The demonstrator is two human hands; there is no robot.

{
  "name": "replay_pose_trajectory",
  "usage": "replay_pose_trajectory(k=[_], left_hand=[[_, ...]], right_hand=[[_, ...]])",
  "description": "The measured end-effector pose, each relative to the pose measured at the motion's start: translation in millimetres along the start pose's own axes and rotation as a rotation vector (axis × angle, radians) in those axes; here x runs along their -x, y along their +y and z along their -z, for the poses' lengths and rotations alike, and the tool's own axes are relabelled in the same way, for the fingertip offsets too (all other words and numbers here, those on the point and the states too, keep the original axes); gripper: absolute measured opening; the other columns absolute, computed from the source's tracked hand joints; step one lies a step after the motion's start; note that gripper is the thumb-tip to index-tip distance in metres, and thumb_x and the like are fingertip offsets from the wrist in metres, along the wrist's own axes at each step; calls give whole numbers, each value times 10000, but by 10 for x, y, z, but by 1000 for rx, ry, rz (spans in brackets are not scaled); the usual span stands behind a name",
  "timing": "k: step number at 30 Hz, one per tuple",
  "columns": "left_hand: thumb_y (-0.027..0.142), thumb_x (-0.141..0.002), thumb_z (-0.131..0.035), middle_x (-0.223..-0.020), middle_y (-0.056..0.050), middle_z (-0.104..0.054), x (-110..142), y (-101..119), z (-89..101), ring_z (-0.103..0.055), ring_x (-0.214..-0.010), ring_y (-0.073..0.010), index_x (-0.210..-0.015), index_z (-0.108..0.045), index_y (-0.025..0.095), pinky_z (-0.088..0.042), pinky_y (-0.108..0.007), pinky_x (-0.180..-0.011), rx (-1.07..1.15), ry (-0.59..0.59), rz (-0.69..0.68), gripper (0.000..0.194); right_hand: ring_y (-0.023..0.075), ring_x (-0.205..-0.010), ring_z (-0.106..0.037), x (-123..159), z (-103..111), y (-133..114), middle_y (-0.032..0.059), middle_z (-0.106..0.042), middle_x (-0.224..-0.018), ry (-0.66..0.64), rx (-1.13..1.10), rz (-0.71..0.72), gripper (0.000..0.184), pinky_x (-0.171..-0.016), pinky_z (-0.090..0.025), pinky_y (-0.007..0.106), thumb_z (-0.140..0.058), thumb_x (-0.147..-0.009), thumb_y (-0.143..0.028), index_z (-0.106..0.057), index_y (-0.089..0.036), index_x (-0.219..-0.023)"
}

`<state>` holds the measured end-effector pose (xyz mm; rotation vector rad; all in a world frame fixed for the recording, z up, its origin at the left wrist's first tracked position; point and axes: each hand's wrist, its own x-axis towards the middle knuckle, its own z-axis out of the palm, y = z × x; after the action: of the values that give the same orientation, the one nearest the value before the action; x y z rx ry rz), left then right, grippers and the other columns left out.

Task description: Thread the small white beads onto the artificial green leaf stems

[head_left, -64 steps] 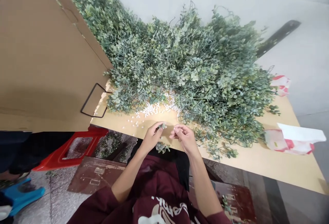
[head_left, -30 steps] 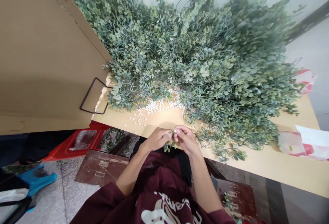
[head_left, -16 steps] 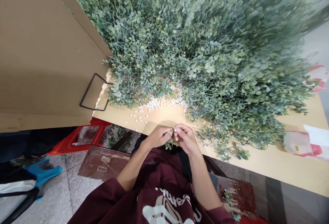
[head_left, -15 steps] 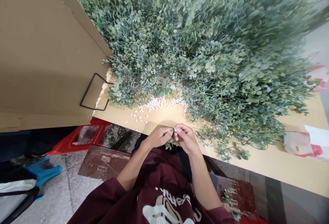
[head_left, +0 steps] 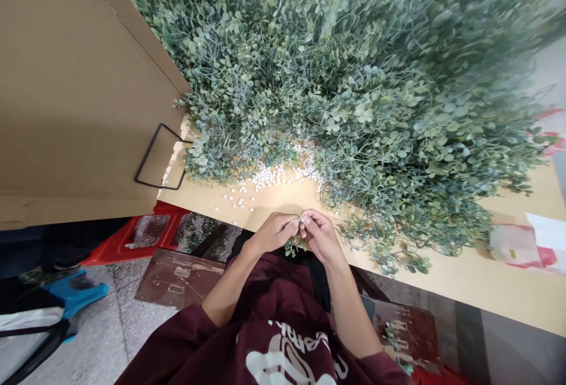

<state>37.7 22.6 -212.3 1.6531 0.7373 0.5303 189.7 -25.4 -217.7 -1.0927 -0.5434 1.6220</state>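
Observation:
My left hand (head_left: pixel 274 233) and my right hand (head_left: pixel 322 236) meet at the near edge of a tan table (head_left: pixel 464 282), fingertips pinched together. Between them they hold a small artificial green sprig (head_left: pixel 294 247), which hangs just below the fingers; a tiny white piece shows at the fingertips. A little beyond the hands, small white beads (head_left: pixel 265 177) lie scattered on the table. Behind those, a big heap of artificial green foliage (head_left: pixel 345 90) covers most of the tabletop.
A large cardboard sheet (head_left: pixel 75 96) with a black wire loop (head_left: pixel 160 158) stands at the left. A red stool (head_left: pixel 132 237) and a brown box (head_left: pixel 170 279) sit on the floor below. A red-and-white plastic bag (head_left: pixel 526 243) lies at the table's right.
My hands, a little apart 2 s ago, have come together and now pinch the sprig at the table edge. The view has moved closer to the foliage.

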Motion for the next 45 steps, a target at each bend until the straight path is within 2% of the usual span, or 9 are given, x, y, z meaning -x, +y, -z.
replay_pose_trajectory(k=[12,20,31,35,37,41,42,43,45], left_hand=[[349,-982,-341,-736,-23,-661,-13,33,5,-574,-646,-113,-786,-613,133,-405,-198,-643,-56,3,-27,398],[354,-979,-329,-730,-26,-640,-17,5,-6,-567,-659,-122,-766,-586,140,-401,-214,-649,-98,10,-18,396],[396,-986,-322,-776,-33,-650,-43,45,-24,-580,-715,-130,-771,-580,139,-424,-223,-692,-26,43,8,423],[420,-985,-328,-796,-35,-632,-154,64,76,-579,-756,-142,-787,-566,145,-445,-243,-748,51,25,4,414],[445,-986,-321,-791,-35,-608,-240,57,171,-564,-755,-145,-786,-557,152,-446,-250,-752,9,114,-18,426],[484,-1001,-248,-871,-42,-566,-357,3,353,-540,-795,-150,-991,-541,182,-440,-259,-780,-150,554,-76,421],[478,-1005,-237,-905,-46,-563,-361,-17,382,-540,-810,-149,-1059,-521,189,-439,-260,-796,-180,628,-92,409],[467,-1007,-247,-934,-49,-562,-358,-38,402,-542,-817,-147,-1115,-499,194,-438,-260,-805,-210,663,-102,387],[440,-991,-344,-990,-58,-566,-339,-79,418,-551,-839,-147,-1177,-468,193,-442,-261,-816,-283,652,-109,333]], right_hand=[[77,-547,-443,-1,-31,-4,-25,-529,-635,10,-16,24,210,-539,-377,210,-737,-769,-361,-629,-181,-760],[84,-542,-423,-2,-62,26,-25,-515,-641,71,30,49,257,-529,-361,218,-729,-764,-414,-606,-188,-763],[93,-561,-467,-58,-59,-25,-28,-517,-642,52,29,71,275,-550,-403,229,-748,-730,-429,-603,-199,-775],[101,-587,-502,-184,-60,-98,-21,-524,-667,6,10,124,267,-577,-425,241,-717,-760,-439,-625,-196,-822],[102,-595,-513,-270,-54,-154,-12,-547,-701,19,68,194,271,-584,-429,243,-684,-785,-456,-636,-200,-858],[104,-585,-520,-332,-2,-273,-10,-579,-713,79,378,317,257,-578,-412,239,-623,-828,-455,-639,-201,-861],[110,-590,-521,-307,15,-293,-10,-582,-701,75,468,340,250,-582,-408,241,-613,-836,-445,-639,-197,-854],[117,-598,-523,-266,30,-305,-7,-586,-693,60,554,361,243,-590,-407,245,-604,-844,-434,-641,-194,-847],[135,-630,-535,-158,41,-303,4,-610,-710,9,717,388,226,-615,-408,256,-580,-863,-408,-652,-194,-854]])
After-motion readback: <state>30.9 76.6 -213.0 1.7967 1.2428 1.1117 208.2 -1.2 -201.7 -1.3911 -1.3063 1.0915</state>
